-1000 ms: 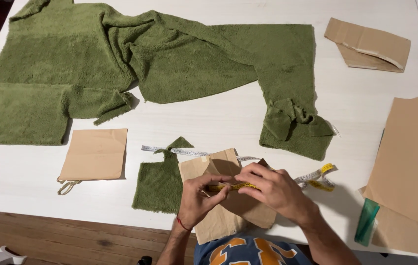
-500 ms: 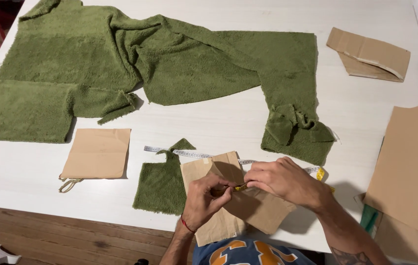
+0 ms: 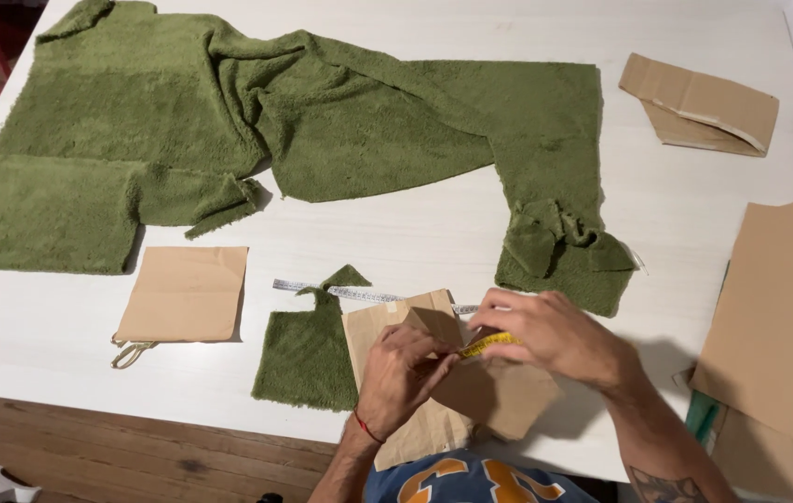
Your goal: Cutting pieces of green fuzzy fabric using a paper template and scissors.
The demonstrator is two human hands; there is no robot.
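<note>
Pressing a yellow tape (image 3: 488, 344) flat on a brown paper piece (image 3: 471, 391) at the near edge of the white table (image 3: 415, 233). Left hand (image 3: 401, 377) lying on the paper, fingers bent together and pinching the tape's near end against it. Right hand (image 3: 555, 335) just beside on the right, fingers closed on the tape and pulling it straight — the two hands almost touching.

Paper probably light and a little stiff, with folds; likely to slide on the smooth table and to crease under a hard press, so better held flat with the palm, or taken at a corner. Tape thin, soft and limp — needs a pinch at both ends to stay straight.

Just left of the paper, touching it, a small green patch (image 3: 308, 359) of fluffy cloth, with a white tape strip (image 3: 340, 292) running over its far tip and behind the paper. Further left, well apart, a tan paper square (image 3: 187, 293) with a string loop at its near corner. Big green cloth (image 3: 257, 140) spread over the far half of the table, one arm of it hanging down to a bunched end (image 3: 559, 261) near the right hand. Cardboard pieces at far right (image 3: 699, 104) and at right edge (image 3: 778, 317); something green under the latter, not clear what. Nothing standing between the hands and the paper; only the patch crowds its left side.
</note>
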